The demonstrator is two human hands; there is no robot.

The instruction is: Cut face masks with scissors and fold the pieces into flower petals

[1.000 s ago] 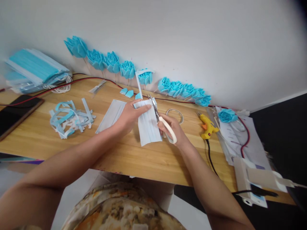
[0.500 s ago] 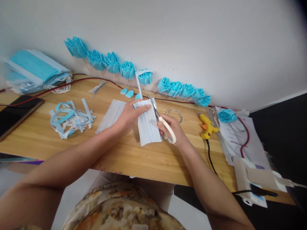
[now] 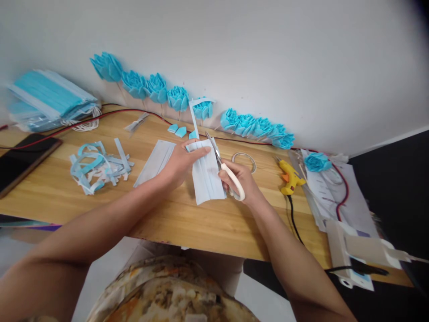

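My left hand [image 3: 182, 161] is closed on a pale, pleated face mask piece [image 3: 208, 181], pinching its upper edge under the thumb. In my right hand [image 3: 243, 179] are white-handled scissors [image 3: 233, 181], their blades lying along the right upper edge of that piece. A thin strip [image 3: 193, 117] hangs off the piece's top and bends to the right in front of a blue flower. Just left of my left hand, another pleated mask piece [image 3: 154, 161] lies flat on the wooden table [image 3: 197, 228]. Small blue cut pieces [image 3: 181, 131] lie beyond the hands.
Blue flowers [image 3: 157, 88] on sticks lean along the wall. Cut strips [image 3: 100, 165], a phone [image 3: 27, 158] and a mask stack [image 3: 52, 96] are at left. On the right are a tape roll [image 3: 254, 163], yellow glue gun [image 3: 290, 176] and power strip [image 3: 342, 250]. A red-black cable runs behind.
The scissor handles have shifted very slightly to the left, with the blades still at the mask piece's edge. Otherwise the hands and table items look the same.
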